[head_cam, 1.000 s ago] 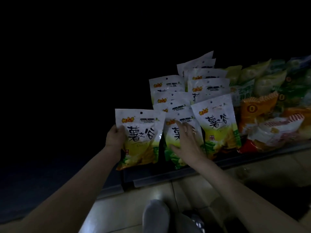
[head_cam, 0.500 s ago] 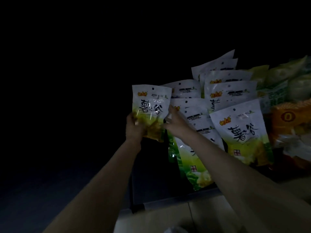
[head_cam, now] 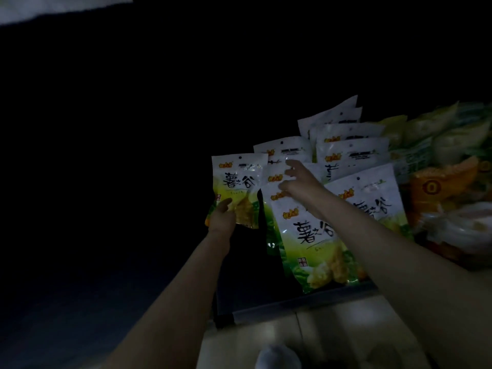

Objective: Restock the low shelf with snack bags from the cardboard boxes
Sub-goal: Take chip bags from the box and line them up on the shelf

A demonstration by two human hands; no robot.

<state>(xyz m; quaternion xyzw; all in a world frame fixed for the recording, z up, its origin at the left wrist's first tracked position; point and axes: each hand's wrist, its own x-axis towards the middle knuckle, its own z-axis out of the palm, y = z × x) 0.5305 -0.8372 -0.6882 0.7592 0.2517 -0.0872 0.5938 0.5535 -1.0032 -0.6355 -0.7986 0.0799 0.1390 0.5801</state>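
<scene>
The snack bag in the left hand is a white and green pouch, held upright at the left end of the low shelf, just left of the rows of identical pouches and not yet set among them. The fingers of this hand are clamped on the bag's lower part: the thumb lies across the printed front, and the others are hidden behind the bag.

The right hand reaches over the leaning front pouch to the pouches behind it. Its fingers are spread and mostly straight, the tips touching the top of a pouch in the left row. Whether they pinch that top or only press it back cannot be told in this dim light.

The step in hand seems to be opening a slot for the held bag. To do it well, the right hand should tilt the row back and hold it there, while the left lowers the bag base first into the gap, face forward and level with its neighbours. The front pouch already leans out toward the shelf's front edge and may slide off if nudged.

Toward the right end of the shelf lie yellow-green bags and orange bags. No cardboard box shows.
</scene>
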